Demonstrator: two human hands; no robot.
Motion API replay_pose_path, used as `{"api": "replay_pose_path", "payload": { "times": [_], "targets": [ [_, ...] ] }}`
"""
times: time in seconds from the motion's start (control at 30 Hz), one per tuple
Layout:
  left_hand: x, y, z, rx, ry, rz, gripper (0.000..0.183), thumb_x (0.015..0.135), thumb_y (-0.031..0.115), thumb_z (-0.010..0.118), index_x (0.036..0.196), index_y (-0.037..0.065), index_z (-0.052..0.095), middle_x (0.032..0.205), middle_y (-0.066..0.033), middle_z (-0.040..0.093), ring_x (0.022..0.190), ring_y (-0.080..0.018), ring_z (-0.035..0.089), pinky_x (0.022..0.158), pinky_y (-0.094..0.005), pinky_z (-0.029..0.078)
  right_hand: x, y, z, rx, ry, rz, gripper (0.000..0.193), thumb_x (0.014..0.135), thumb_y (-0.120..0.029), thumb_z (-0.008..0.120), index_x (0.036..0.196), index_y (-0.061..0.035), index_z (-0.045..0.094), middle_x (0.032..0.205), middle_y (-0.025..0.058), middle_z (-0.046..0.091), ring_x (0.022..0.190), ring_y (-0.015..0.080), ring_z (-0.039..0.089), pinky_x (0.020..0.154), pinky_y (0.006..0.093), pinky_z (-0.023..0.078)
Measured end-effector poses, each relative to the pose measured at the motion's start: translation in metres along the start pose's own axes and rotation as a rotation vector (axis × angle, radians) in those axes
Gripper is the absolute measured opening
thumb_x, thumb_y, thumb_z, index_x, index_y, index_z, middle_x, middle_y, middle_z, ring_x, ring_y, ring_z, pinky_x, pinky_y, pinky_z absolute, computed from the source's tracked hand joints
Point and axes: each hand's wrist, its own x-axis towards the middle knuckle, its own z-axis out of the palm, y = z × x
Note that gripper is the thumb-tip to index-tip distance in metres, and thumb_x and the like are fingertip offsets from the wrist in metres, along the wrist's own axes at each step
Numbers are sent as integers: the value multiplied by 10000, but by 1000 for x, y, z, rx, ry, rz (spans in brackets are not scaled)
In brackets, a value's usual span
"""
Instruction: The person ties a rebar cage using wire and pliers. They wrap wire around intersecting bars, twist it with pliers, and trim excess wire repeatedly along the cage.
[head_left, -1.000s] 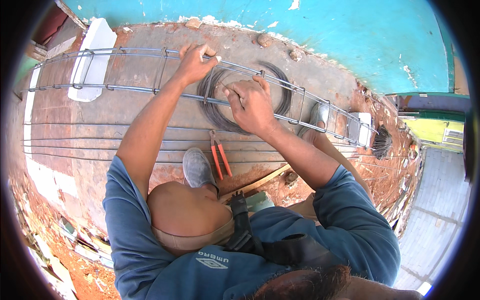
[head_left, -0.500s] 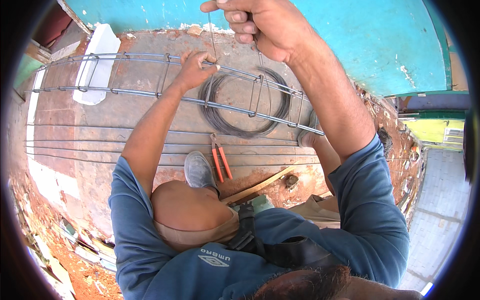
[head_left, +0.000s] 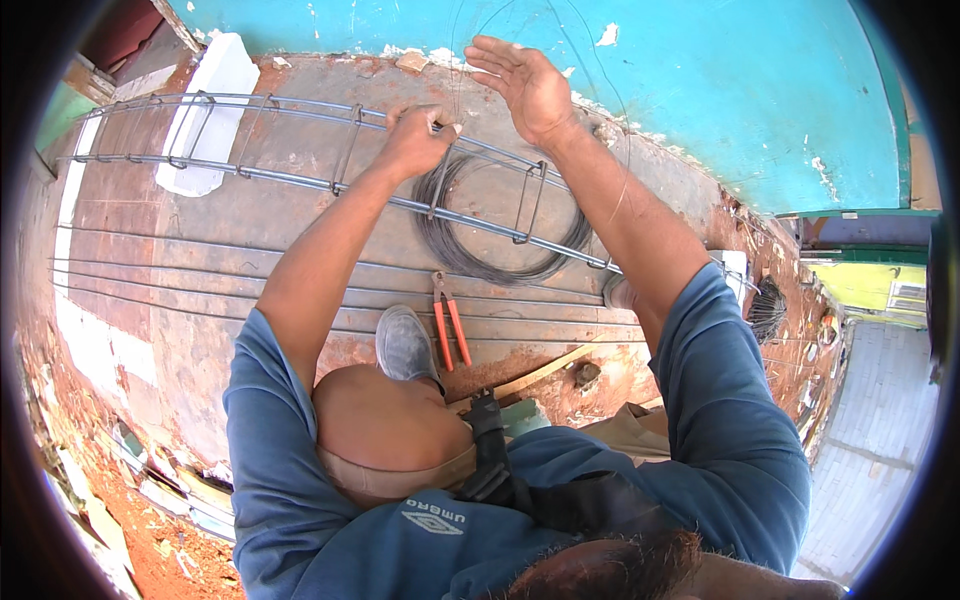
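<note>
A long rebar cage [head_left: 290,185], with square stirrups around its bars, runs from the far left to the right in front of me. At its far bar my left hand [head_left: 418,140] is closed, thumb and fingers pinched on thin wire [head_left: 459,85] beside a stirrup. The wire rises from there and loops loosely against the turquoise wall. Right of it, my right hand [head_left: 525,92] is raised with fingers stretched out, holding nothing that I can see. A coil of dark wire [head_left: 480,268] lies on the ground beneath the cage.
Orange-handled pincers [head_left: 450,325] lie by my shoe [head_left: 405,345], across several loose straight bars [head_left: 210,290]. A white block [head_left: 195,175] stands under the cage's left part. A wooden strip [head_left: 545,372] lies near my legs. The turquoise wall [head_left: 740,100] bounds the far side.
My right hand has come down and its fingers have opened, letting go of the wire, which now loops freely. My left hand stays pinched at the cage.
</note>
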Motion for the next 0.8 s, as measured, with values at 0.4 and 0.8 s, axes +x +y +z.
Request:
{"api": "replay_pose_path", "payload": {
  "times": [0.4,0.8],
  "targets": [
    [2,-4,1,25,8,-2,222,970,336,735,1010,125,791,915,-89,769,1037,-251,709,1227,-500,223,40,22,-36,-1865,-635,-481,263,980,-116,663,1217,-152,772,1300,68,755,1342,277,636,1147,485,493],
    [-6,-14,17,2,169,145,217,1013,306,689,1064,112,772,1021,-93,739,1129,-256,670,1259,-521,194,25,6,-18,-1101,-623,285,299,965,-339,696,1084,-98,826,1024,206,790,1021,376,753,884,485,586]
  ]
}}
